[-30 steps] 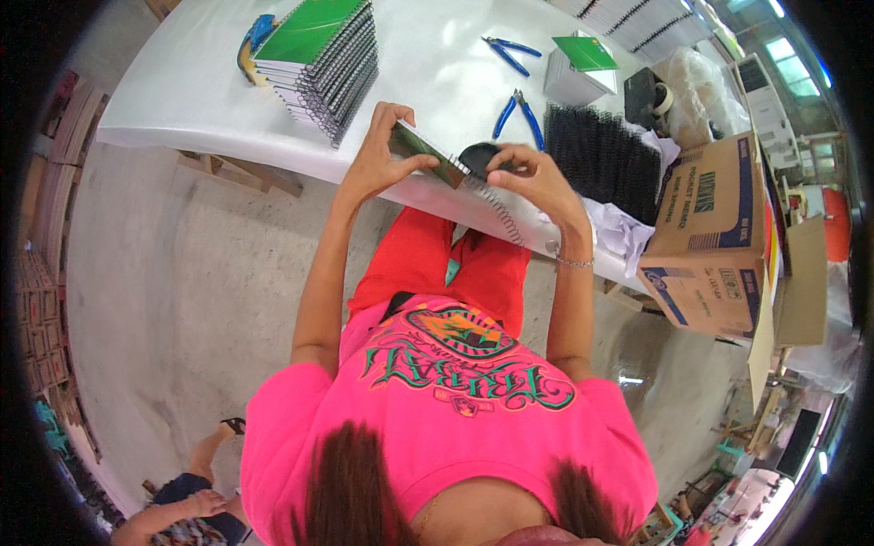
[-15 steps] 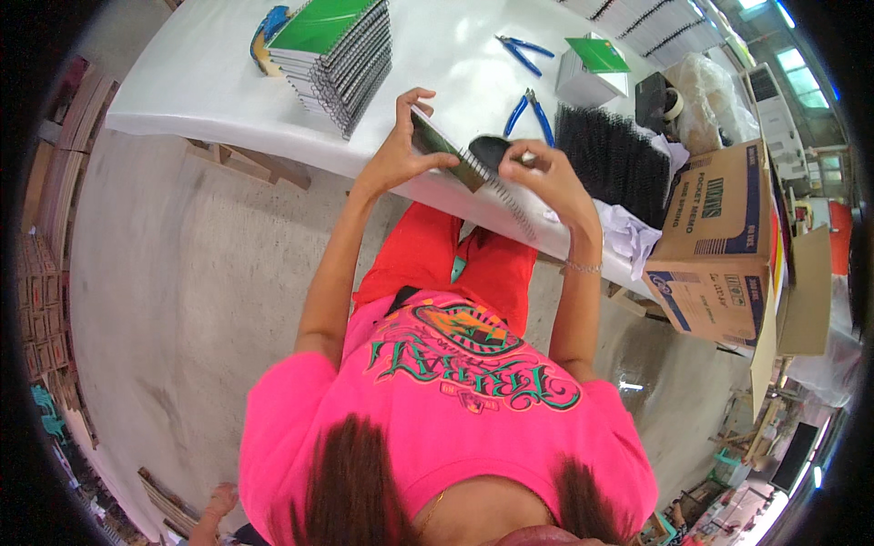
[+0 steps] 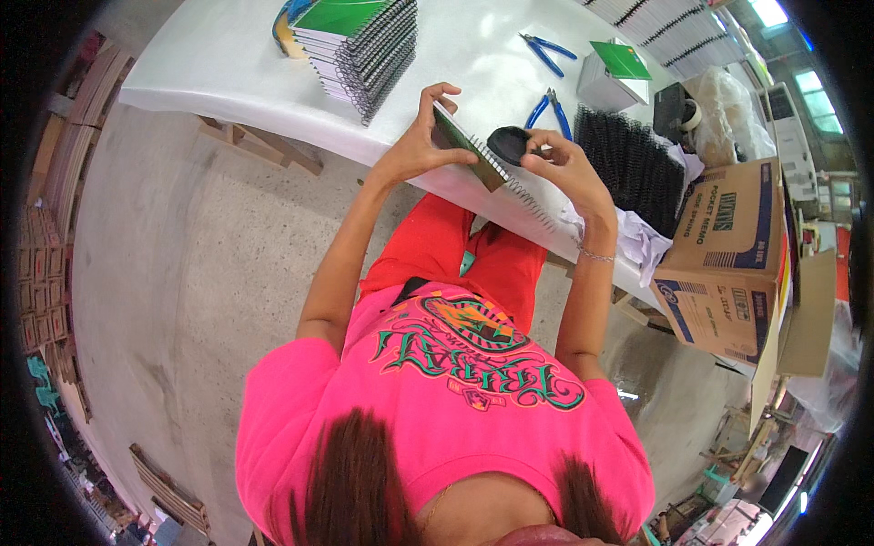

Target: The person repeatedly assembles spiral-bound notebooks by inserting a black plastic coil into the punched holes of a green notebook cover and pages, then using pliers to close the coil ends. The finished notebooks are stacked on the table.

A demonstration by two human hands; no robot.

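Coil tail [image 3: 533, 204] sticks out less past the notebook [image 3: 471, 153] than a second ago. Notebook's held above the table [image 3: 209, 68] edge, thumb against fingers of left hand [image 3: 417, 146], probably leaving its bound side exposed. Right hand [image 3: 571, 170] half-curled, pinching black disc [image 3: 508, 144] alongside. Blue cutters [image 3: 562, 122], black coil heap [image 3: 628, 168] just beyond; neither blocks.

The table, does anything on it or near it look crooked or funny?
Yes. The green cover sits crooked on the white paper stack, not lined up. A coil pokes out past the notebook in the left hand, like a tail.
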